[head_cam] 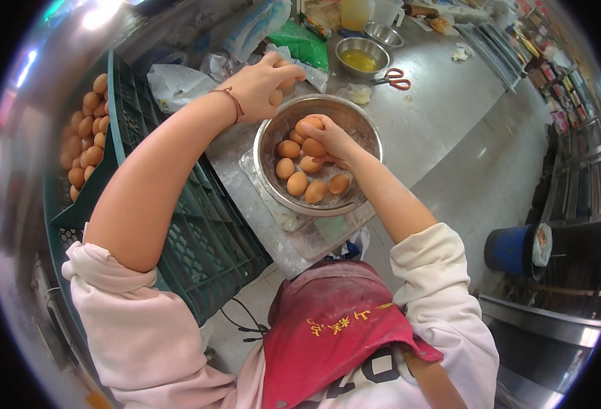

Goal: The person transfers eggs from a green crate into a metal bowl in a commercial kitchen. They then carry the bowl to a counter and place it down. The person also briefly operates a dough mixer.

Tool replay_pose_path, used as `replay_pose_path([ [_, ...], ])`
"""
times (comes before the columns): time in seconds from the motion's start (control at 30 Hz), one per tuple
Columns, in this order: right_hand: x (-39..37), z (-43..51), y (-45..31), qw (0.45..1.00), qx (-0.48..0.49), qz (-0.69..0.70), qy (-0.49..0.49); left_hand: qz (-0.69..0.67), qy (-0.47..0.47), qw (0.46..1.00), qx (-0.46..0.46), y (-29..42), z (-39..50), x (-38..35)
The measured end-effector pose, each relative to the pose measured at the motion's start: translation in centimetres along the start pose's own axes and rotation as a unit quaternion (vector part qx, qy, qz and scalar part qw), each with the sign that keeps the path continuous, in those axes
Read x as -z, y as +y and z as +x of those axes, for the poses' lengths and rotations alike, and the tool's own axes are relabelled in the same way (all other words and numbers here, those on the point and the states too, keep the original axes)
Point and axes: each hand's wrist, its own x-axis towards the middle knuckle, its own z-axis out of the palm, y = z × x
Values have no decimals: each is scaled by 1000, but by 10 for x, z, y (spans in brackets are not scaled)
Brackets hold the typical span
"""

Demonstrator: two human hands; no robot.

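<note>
My left hand (259, 87) is raised over the far left rim of a steel mixing bowl (369, 120), fingers curled around brown eggs (276, 97). Inside the bowl, my right hand (334, 140) grips brown eggs (309, 127), with one more egg (313, 148) against its fingers. Several loose brown eggs (297, 183) lie on the bowl's bottom below it. Whitish smears coat the inner wall. Beneath the bowl is a flat scale (326, 240) that looks dusty. My fingers hide part of the eggs in both hands.
To the left, green plastic crates (193, 255) hold many eggs (93, 153). Behind the bowl are plastic bags (177, 84), red-handled scissors (395, 79) and a steel bowl of yellow liquid (359, 60). Metal trays (492, 53) lie far right; a blue bucket (510, 249) stands beyond the table.
</note>
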Motion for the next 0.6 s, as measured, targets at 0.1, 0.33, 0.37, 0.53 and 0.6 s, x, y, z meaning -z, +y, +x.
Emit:
replay_pose_path([
  [0.1, -6, -6, 1, 998, -24, -7, -63, 1, -10, 1000, -4, 0, 0, -1],
  [0.33, 13, -31, 2, 983, -23, -154, -97, -13, 1, 1000, -23, 0, -1, -2],
  [0.37, 21, -33, 2, 975, -13, -200, -97, -16, -3, 1000, -20, 1, -1, -2],
  [0.53, 51, -35, 18, 900, 38, -430, -61, -20, -20, 999, -34, 4, -1, -5],
  [0.6, 54, -32, 27, 872, 86, -479, -60, -22, -28, 999, -39, 5, -1, -8],
])
